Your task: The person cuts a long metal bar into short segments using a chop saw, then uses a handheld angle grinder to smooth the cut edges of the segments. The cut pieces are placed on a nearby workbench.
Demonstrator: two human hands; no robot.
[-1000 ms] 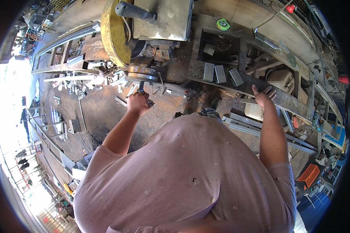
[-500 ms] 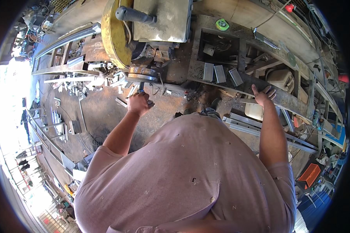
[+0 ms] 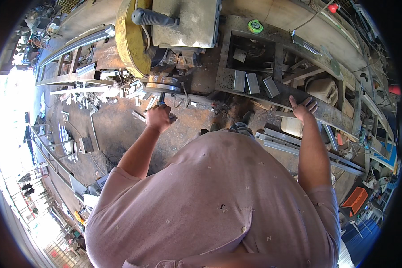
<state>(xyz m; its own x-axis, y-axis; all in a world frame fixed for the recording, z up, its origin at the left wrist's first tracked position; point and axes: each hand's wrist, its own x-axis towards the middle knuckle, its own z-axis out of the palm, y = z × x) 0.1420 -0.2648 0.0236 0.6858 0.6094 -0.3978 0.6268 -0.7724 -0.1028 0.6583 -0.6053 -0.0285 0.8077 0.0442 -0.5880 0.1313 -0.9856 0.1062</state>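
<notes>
Fingers of the left hand (image 3: 157, 118) wrap a crank handle (image 3: 173, 119), likely stiff and best gripped near its ends, left of the bench (image 3: 225, 81), while the right hand (image 3: 303, 109) spreads along its near edge.

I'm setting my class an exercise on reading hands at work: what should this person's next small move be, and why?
Probably a small turn of the dark handle with the left hand: that hand looks closed around it, at the near end of a threaded rod. The right hand rests open on the metal bench frame, perhaps as a brace.
</notes>
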